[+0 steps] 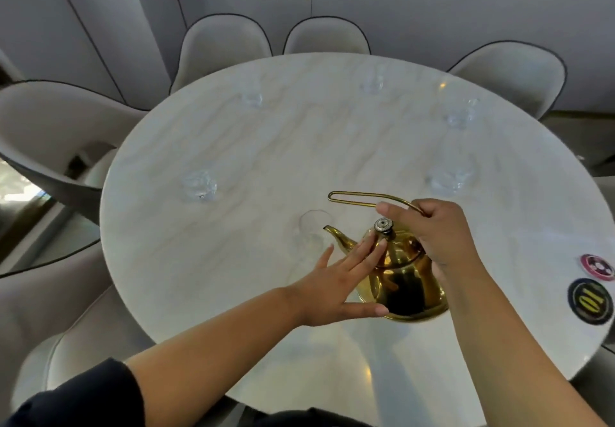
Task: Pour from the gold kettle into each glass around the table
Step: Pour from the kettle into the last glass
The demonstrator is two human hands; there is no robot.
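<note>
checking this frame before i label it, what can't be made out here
Head view, the only one:
- Liquid level in the glass at the gold kettle's spout: clear glass, blurred.
- Whether anything is leaving the spout: too fine to see.
- Contents of the far glasses: small, washed out.
- Right hand grip on the handle: fingers curl out of sight.
- Kettle's near left side: covered by the left hand.
- Two round stickers: print unreadable.
</note>
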